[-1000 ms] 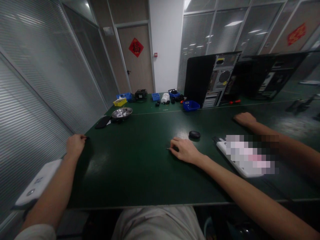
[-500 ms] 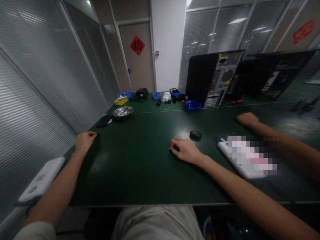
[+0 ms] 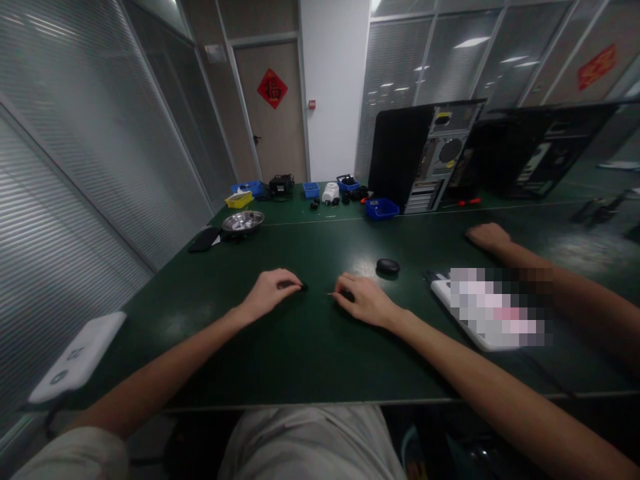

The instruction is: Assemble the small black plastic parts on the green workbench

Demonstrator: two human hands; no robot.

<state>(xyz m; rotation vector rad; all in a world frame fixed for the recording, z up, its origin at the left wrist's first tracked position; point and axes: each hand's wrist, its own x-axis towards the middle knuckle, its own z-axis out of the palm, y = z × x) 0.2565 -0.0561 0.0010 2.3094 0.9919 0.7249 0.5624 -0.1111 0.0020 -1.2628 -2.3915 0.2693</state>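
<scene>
Over the middle of the green table, my left hand (image 3: 270, 293) pinches a small black piece (image 3: 304, 287) between thumb and fingertips. What kind of part it is cannot be made out. Just right of it, my right hand (image 3: 365, 300) is closed around a screwdriver (image 3: 330, 294); its thin metal tip points left toward the black piece, and the dark handle is mostly hidden in the fingers. Tip and piece are apart. Behind my right hand lies a black, rounded computer mouse (image 3: 388, 267).
A metal bowl (image 3: 243, 222) with small parts and a dark phone-like slab (image 3: 205, 239) stand at left. Blue bins (image 3: 382, 209) and computer towers (image 3: 410, 157) line the back. Another person's hand (image 3: 487, 235) rests at right near a white device (image 3: 493, 343); another white device (image 3: 77, 357) sits left.
My left hand has swung right from the table's left side to the middle, bringing the small black piece close to the screwdriver. My right hand has stayed nearly in place.
</scene>
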